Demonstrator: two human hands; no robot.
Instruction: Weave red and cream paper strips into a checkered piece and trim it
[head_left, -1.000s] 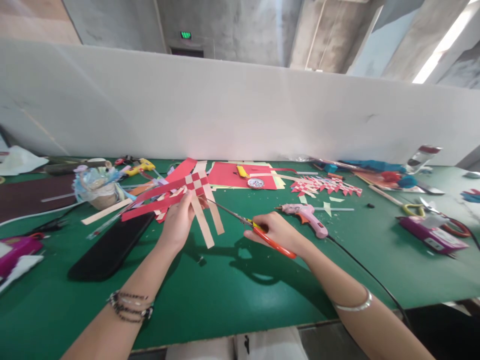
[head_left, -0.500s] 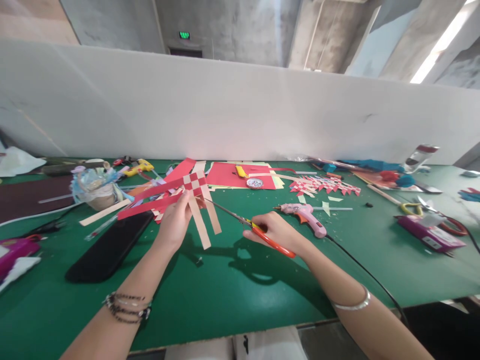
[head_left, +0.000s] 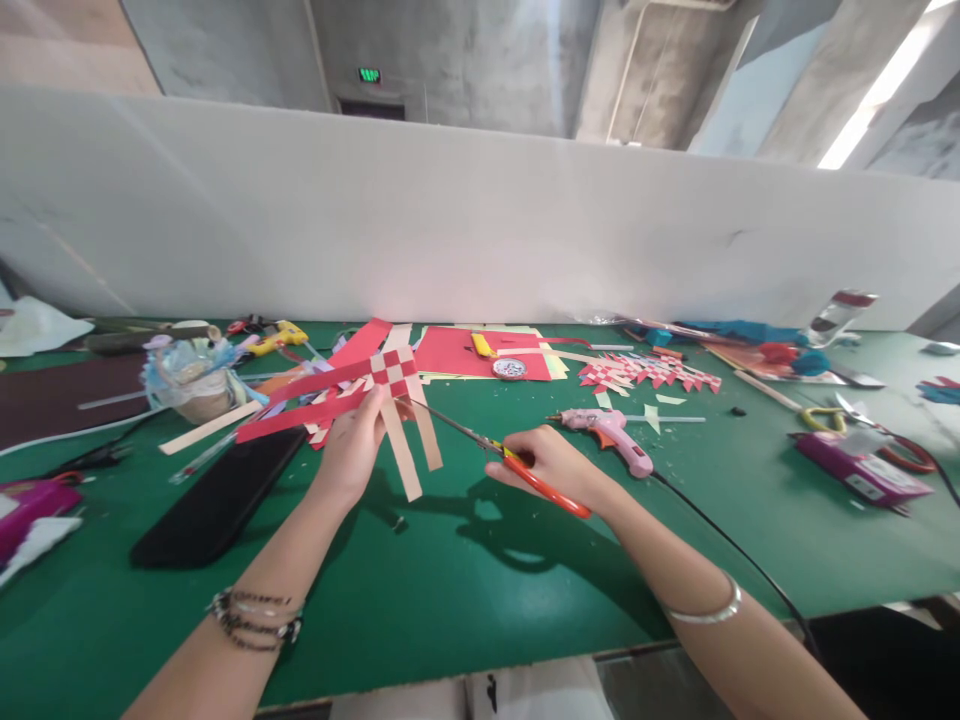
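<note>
My left hand [head_left: 352, 445] is closed on a woven piece of red and cream paper strips [head_left: 390, 372], held up above the green table [head_left: 465, 580]. Long red strips stick out to the left and cream strips hang down to the right of my fingers. My right hand [head_left: 551, 462] grips orange-handled scissors [head_left: 525, 472], whose blades point up and left toward the cream strips just under the woven square. Whether the blades touch the paper I cannot tell.
A pink glue gun [head_left: 611, 428] lies just beyond my right hand, its cord trailing off the front edge. A black flat object [head_left: 217, 495] lies left. Red paper sheets [head_left: 465, 350], another woven piece [head_left: 649, 370], a bowl [head_left: 187, 385] and purple tools sit further back and at the sides.
The woven piece and my left hand have shifted very slightly; the scissors stay pointed at the cream strips. Otherwise nothing has visibly moved.
</note>
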